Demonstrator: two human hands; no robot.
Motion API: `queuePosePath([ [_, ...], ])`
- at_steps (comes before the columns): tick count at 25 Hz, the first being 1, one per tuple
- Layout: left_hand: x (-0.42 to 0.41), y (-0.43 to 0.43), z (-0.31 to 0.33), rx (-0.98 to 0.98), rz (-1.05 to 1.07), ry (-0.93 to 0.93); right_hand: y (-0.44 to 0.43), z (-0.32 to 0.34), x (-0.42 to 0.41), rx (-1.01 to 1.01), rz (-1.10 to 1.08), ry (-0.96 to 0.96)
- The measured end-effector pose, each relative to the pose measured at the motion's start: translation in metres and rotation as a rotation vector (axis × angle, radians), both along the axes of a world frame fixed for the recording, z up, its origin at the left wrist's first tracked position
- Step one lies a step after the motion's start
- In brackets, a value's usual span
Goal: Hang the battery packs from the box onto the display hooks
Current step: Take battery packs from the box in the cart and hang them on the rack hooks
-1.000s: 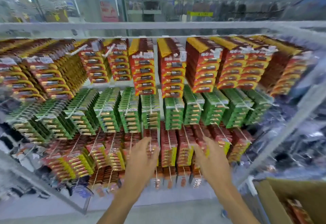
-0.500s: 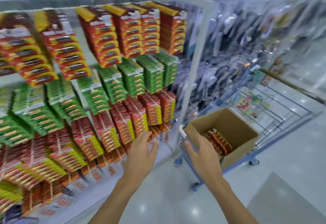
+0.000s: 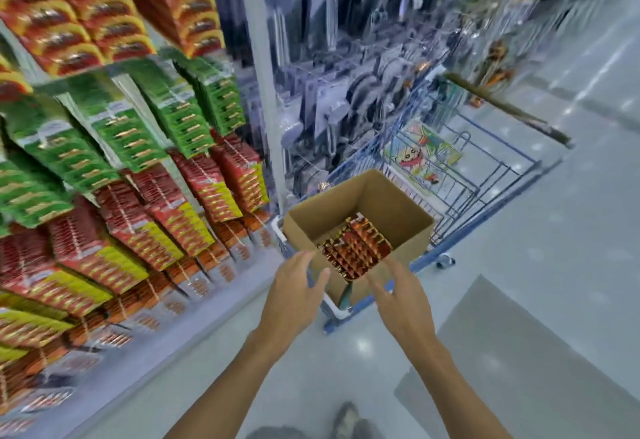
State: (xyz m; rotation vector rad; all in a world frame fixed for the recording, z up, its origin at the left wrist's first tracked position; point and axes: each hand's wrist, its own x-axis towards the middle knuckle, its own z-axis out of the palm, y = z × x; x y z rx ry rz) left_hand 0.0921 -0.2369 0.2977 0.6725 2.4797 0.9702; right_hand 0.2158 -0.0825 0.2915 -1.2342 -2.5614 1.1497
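Observation:
An open cardboard box (image 3: 391, 203) stands in a blue shopping cart (image 3: 485, 196), with a row of red and gold battery packs (image 3: 353, 248) upright inside it. My left hand (image 3: 294, 286) hovers at the box's near left corner, fingers relaxed and holding nothing. My right hand (image 3: 401, 293) hovers at the near right side of the box, fingers spread, also holding nothing. On the left, the display rack (image 3: 121, 161) is full of hanging red, green and yellow battery packs; the picture is blurred by motion.
A white upright post (image 3: 263, 92) ends the battery rack; behind it hang grey packaged goods (image 3: 346, 68). The cart carries a cartoon sign (image 3: 429, 154). Glossy floor and a grey mat (image 3: 519, 352) lie to the right. My shoe (image 3: 346, 418) shows at the bottom.
My view has swung right from the rack to the cart. Both hands have left the hanging packs and moved over to the box's near edge.

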Motion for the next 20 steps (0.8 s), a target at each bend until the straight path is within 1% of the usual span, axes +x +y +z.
queuePosePath([
  [4, 0.006, 0.039, -0.019, -0.041, 0.024, -0.073, 0.045, -0.025, -0.002, -0.058, 0.041, -0.073],
  [8, -0.012, 0.078, -0.038, -0.039, 0.032, -0.151, 0.086, -0.045, -0.022, -0.084, 0.056, -0.138],
  [13, -0.055, 0.135, -0.067, -0.042, 0.059, -0.244, 0.132, -0.068, -0.068, -0.070, 0.063, -0.173],
  [16, -0.079, 0.161, -0.090, -0.092, 0.071, -0.297, 0.162, -0.085, -0.102, -0.072, 0.093, -0.224],
  [20, -0.100, 0.185, -0.118, -0.187, 0.166, -0.364, 0.208, -0.120, -0.145, -0.132, 0.160, -0.316],
])
